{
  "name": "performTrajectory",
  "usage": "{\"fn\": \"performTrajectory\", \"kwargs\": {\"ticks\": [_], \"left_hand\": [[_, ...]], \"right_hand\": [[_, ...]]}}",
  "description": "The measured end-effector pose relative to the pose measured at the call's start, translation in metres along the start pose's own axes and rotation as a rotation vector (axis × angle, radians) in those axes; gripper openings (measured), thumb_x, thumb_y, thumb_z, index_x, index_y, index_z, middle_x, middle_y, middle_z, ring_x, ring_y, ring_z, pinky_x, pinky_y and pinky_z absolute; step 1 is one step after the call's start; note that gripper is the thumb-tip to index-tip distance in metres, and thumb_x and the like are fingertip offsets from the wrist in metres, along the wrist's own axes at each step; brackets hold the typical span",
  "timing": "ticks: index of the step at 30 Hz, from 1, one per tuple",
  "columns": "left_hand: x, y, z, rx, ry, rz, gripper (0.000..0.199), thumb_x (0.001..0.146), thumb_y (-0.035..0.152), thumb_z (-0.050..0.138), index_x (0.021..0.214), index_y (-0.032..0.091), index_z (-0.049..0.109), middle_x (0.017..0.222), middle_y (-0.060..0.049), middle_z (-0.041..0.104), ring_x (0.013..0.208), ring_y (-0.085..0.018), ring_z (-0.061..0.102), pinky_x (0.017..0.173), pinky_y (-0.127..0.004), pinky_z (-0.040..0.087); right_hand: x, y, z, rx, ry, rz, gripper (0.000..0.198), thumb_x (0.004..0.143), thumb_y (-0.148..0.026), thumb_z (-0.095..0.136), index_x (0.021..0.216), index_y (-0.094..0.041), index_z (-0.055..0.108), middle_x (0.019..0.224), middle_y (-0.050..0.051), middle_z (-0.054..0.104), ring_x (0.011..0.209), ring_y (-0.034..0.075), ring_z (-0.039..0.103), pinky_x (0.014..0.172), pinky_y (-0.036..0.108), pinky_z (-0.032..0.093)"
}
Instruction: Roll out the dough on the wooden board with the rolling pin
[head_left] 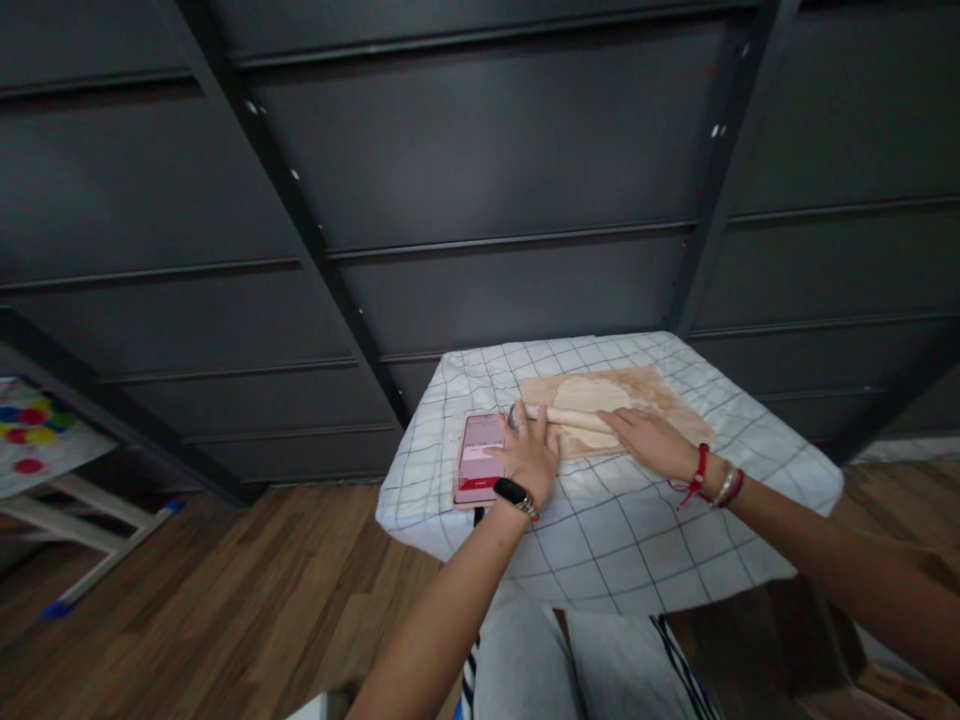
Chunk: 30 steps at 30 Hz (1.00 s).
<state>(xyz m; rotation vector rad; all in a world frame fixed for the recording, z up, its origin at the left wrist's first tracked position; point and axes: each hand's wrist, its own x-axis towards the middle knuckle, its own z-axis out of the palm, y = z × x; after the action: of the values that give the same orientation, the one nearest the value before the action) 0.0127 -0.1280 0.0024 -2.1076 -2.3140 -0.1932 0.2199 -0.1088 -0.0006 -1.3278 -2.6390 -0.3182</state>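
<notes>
Both hands press flat on a wooden rolling pin (571,417) that lies across a round of pale dough (592,397) on a wooden board (667,400), on the worktop (637,530) with its checked cloth. The left hand (531,455) rests open-palmed on the pin's near end, and the right hand (651,437) likewise, neither grip curled around it. A pink-and-red box (480,462) lies just beside the left hand.
</notes>
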Motion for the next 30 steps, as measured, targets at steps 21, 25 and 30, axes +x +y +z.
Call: {"fn": "performTrajectory", "kwargs": {"ticks": [21, 25, 30], "left_hand": [[0.003, 0.004, 0.001, 0.045, 0.175, 0.154, 0.055, 0.089, 0.044, 0.027, 0.139, 0.024, 0.032, 0.149, -0.005, 0.014, 0.135, -0.034, 0.007, 0.100, -0.064, 0.013], [0.021, 0.004, -0.004, 0.029, 0.226, 0.298, 0.049, 0.091, 0.037, 0.026, 0.130, 0.014, 0.045, 0.146, -0.012, 0.025, 0.135, -0.027, 0.015, 0.107, -0.050, 0.014], [0.059, 0.004, -0.007, -0.029, 0.183, 0.404, 0.045, 0.093, 0.033, 0.020, 0.123, 0.014, 0.049, 0.135, -0.013, 0.042, 0.128, -0.023, 0.033, 0.103, -0.039, 0.026]], "right_hand": [[0.000, 0.001, 0.009, -0.066, 0.046, -0.028, 0.046, 0.085, -0.010, 0.036, 0.131, -0.012, 0.041, 0.106, 0.013, 0.057, 0.097, 0.021, 0.053, 0.084, 0.033, 0.043], [0.001, 0.001, 0.004, -0.005, 0.031, -0.026, 0.047, 0.085, -0.010, 0.035, 0.131, -0.013, 0.041, 0.105, 0.013, 0.058, 0.096, 0.020, 0.054, 0.082, 0.033, 0.044], [0.004, 0.003, -0.006, 0.138, 0.000, -0.037, 0.043, 0.087, -0.017, 0.036, 0.129, -0.012, 0.044, 0.109, 0.012, 0.057, 0.104, 0.020, 0.050, 0.086, 0.034, 0.043]]}}
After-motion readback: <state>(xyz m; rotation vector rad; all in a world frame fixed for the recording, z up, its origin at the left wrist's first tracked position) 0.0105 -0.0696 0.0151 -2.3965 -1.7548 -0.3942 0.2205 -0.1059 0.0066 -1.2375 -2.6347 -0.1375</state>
